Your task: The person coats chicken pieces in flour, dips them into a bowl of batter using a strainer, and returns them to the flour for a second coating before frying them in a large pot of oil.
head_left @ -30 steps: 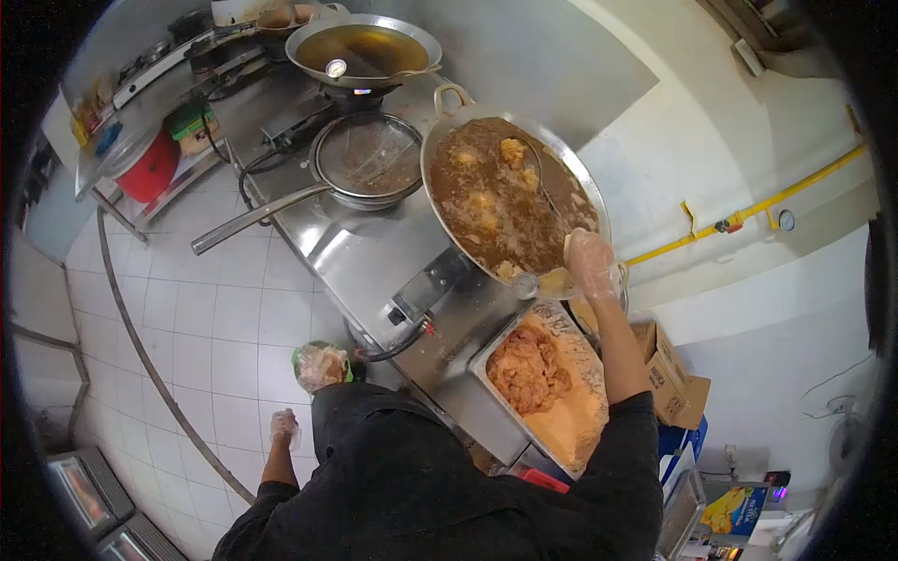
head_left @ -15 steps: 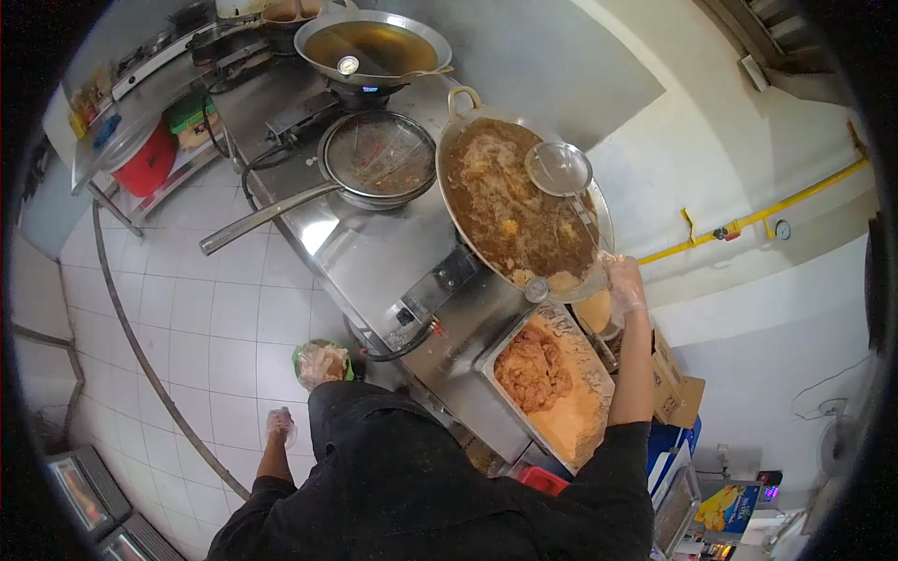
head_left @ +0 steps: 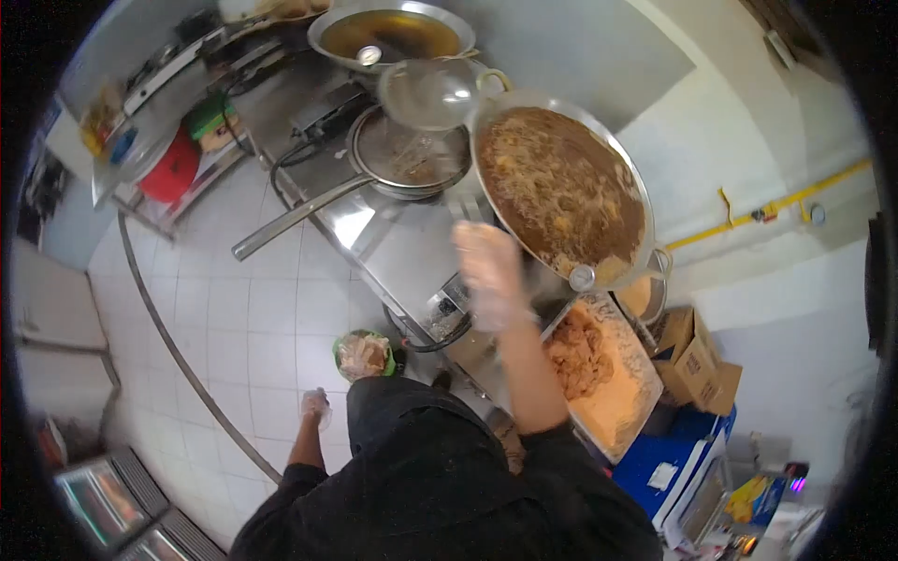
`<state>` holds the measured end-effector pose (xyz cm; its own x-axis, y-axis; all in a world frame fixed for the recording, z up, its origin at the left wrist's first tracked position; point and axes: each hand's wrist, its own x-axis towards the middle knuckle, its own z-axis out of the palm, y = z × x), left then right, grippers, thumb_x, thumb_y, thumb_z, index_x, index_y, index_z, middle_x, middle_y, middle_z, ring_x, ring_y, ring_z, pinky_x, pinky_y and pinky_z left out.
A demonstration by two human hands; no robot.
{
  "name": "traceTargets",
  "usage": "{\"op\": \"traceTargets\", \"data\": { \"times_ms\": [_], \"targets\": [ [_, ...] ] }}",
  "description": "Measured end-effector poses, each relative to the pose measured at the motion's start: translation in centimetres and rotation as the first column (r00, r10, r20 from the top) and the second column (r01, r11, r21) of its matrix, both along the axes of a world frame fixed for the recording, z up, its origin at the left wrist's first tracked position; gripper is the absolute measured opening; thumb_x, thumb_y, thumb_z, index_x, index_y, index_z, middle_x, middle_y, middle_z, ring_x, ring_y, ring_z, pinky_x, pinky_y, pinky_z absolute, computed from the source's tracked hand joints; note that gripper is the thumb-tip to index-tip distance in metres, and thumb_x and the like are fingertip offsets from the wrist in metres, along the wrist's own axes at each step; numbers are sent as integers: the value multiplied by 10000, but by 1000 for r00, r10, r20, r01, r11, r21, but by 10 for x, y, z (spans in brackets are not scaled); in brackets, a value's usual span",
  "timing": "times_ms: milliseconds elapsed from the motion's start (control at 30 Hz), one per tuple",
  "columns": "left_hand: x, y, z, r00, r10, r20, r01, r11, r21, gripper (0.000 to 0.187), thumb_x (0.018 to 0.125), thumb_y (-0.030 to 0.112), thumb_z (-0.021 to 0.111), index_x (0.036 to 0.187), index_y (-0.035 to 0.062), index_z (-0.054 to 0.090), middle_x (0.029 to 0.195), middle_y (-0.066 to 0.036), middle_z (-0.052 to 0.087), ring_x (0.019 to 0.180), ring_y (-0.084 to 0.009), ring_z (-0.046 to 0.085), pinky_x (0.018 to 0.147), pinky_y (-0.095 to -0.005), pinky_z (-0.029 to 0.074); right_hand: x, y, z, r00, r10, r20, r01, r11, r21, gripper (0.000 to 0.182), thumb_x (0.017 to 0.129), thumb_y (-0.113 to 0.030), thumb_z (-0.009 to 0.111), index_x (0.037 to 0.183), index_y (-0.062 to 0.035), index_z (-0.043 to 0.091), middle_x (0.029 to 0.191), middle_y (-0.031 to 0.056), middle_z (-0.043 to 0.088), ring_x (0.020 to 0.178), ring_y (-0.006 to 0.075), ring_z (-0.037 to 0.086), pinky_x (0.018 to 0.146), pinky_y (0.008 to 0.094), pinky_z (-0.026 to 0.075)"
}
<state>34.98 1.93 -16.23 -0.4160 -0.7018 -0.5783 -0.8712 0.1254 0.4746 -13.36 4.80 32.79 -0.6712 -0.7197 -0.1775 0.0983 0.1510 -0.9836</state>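
Observation:
My right hand (head_left: 488,266), in a clear glove and blurred by motion, grips the handle of a round wire skimmer (head_left: 427,94). The skimmer's mesh is raised over the far side of a large long-handled strainer (head_left: 407,154), left of the wok. Pieces fry in bubbling brown oil in the big wok (head_left: 561,182), right of this hand. My left hand (head_left: 315,406), also gloved, hangs low over the floor, its finger shape unclear. Raw coated meat (head_left: 582,355) lies with orange flour in a metal tray (head_left: 613,453) beside my right forearm.
Behind the strainer stands a second wok of oil (head_left: 388,35). A green-rimmed container (head_left: 363,355) is near my body. Cardboard boxes (head_left: 697,365) and a blue box (head_left: 650,467) stand at right. A hose (head_left: 168,327) crosses the floor; a yellow pipe (head_left: 795,199) runs along the wall.
My right hand has swung left from the wok's right edge, carrying the skimmer out from over the oil toward the strainer. The whole view has shifted a little.

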Motion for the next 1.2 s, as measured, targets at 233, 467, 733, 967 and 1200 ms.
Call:
{"op": "traceTargets", "data": {
  "times_ms": [233,467,733,967,1200],
  "targets": [
    [22,15,26,903,401,-154,-356,900,252,294,1003,228,498,871,30,672,709,-92,661,641,-204,625,606,-382,505,30,-152,-133,959,-149,-242,189,970,153,428,931,-311,553,780,69,681,784,269,687,757,365,685,725,478,518],
    [20,24,80,967,-236,100,238,971,-7,85,831,34,605,905,35,647,846,-134,716,797,-262,714,687,-381,557,15,-87,-159,838,150,-525,-4,963,268,390,977,-289,464,943,34,678,940,257,701,875,408,692,811,489,544],
    [-6,-15,40,983,-65,-174,100,973,206,158,926,151,563,878,19,637,756,-75,641,661,-166,590,581,-352,496,4,157,-135,956,58,-289,-19,991,135,154,952,-160,619,872,-29,610,803,102,648,796,206,653,742,398,547],
    [-161,-37,126,962,130,-242,-39,937,348,333,1021,380,544,1025,65,652,705,-38,604,531,-123,520,484,-285,416,-10,373,-117,819,-403,-408,540,782,312,311,946,-303,643,1050,-17,707,965,163,730,876,298,707,842,403,547],
    [-376,123,362,809,-243,-535,483,794,370,388,968,422,613,1087,56,669,817,-13,607,690,-88,561,577,-237,429,-154,585,-170,691,-228,-686,715,356,602,307,956,-263,577,1080,-11,703,1058,250,719,1023,405,696,915,449,546]
  ]
}}
